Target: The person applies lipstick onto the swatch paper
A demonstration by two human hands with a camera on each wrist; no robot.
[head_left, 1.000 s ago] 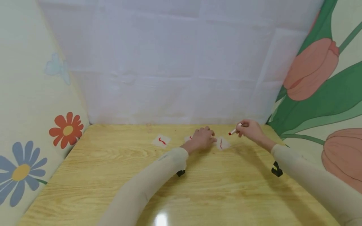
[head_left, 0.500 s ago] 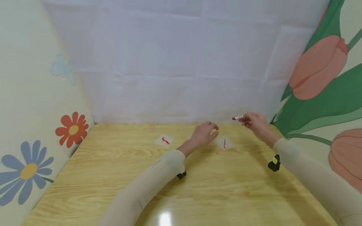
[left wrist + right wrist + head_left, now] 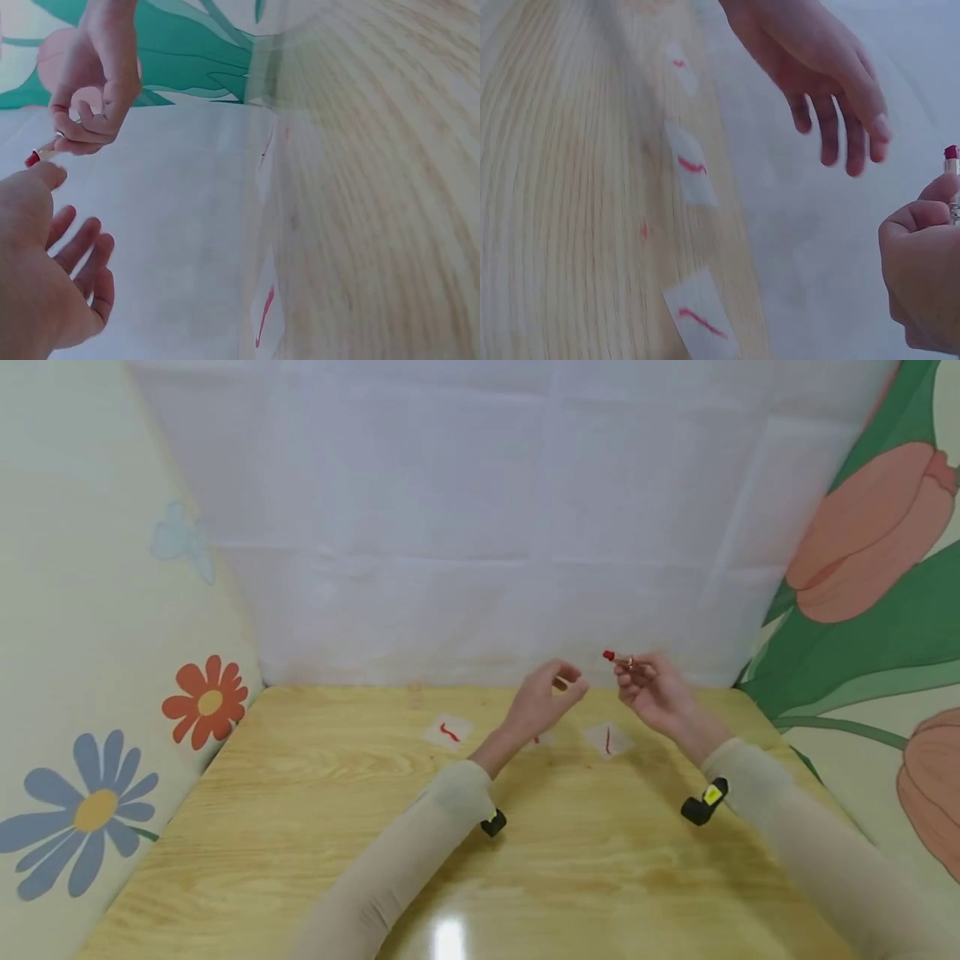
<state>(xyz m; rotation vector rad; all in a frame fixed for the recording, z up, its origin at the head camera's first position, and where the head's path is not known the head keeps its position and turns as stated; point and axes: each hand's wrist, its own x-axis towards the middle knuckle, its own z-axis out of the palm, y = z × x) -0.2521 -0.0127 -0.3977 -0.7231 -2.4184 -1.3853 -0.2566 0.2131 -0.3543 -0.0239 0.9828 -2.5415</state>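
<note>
Thumb and fingers of the right hand [image 3: 656, 689] were clamped on a lipstick [image 3: 622, 658], its red tip bare and pointing toward nine o'clock as the head view saw it. The lipstick was held up off the table [image 3: 300, 827], at ten o'clock from the middle of that hand. At eight o'clock from the lipstick, near but apart from it, hung the left hand [image 3: 543, 697], its fingers loosely bent with gaps between them and the thumb set away from the rest.

Below the hands lay three paper slips on the tabletop, each bearing a red stroke. The right slip [image 3: 607, 740] sat at six o'clock from the lipstick; the middle slip [image 3: 542, 737], partly hidden by the left hand, and the left slip [image 3: 448, 732] followed toward nine o'clock.

Black wrist pieces with yellow patches showed under the cuffs, the left one [image 3: 492, 822] at seven o'clock from its hand, the right one [image 3: 705, 802] at five. Pale sleeves [image 3: 412, 843] ran back from there. A creased white sheet [image 3: 412, 485] rose at twelve o'clock, with a painted red flower [image 3: 210, 702] at nine and a pink tulip [image 3: 873, 535] at two.
</note>
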